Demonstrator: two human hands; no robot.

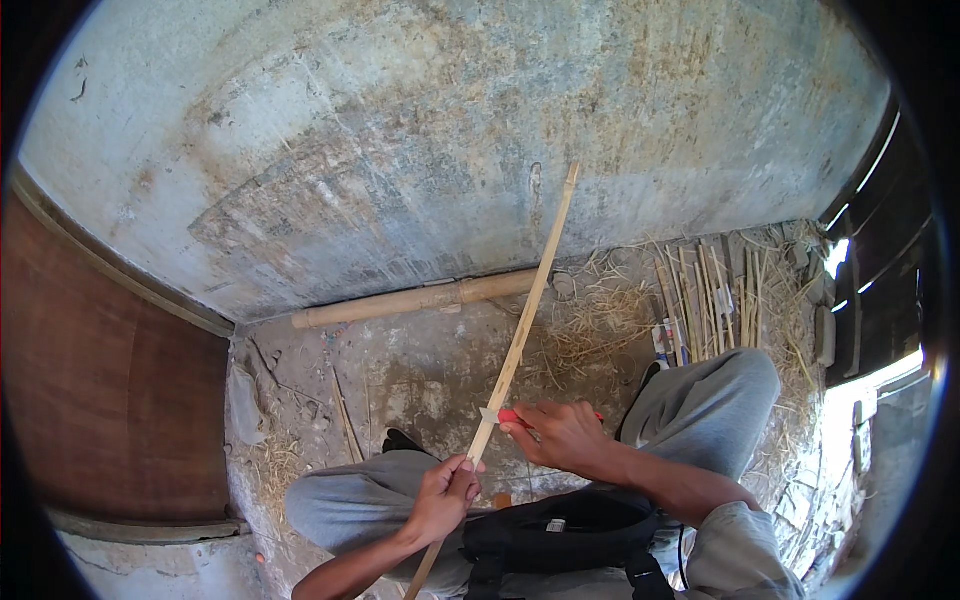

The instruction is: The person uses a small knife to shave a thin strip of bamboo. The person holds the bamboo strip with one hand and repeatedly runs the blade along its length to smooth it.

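A long pale bamboo strip (533, 305) slants from below my lap up toward the wall. My left hand (447, 497) is closed around it low down, thumb along the strip. Just above, my right hand (563, 438) grips the red handle of a knife (508, 416). The knife's short blade lies across the strip, touching it a little above my left fingers. Part of the handle is hidden in my right fist, and its red end shows on the far side.
A thick bamboo pole (415, 303) lies along the foot of the stained wall (400, 150). Several split sticks (710, 300) lie at the right beside a heap of shavings (600, 325). My bent legs (700, 410) flank the work. A brown wooden panel (120, 370) stands at left.
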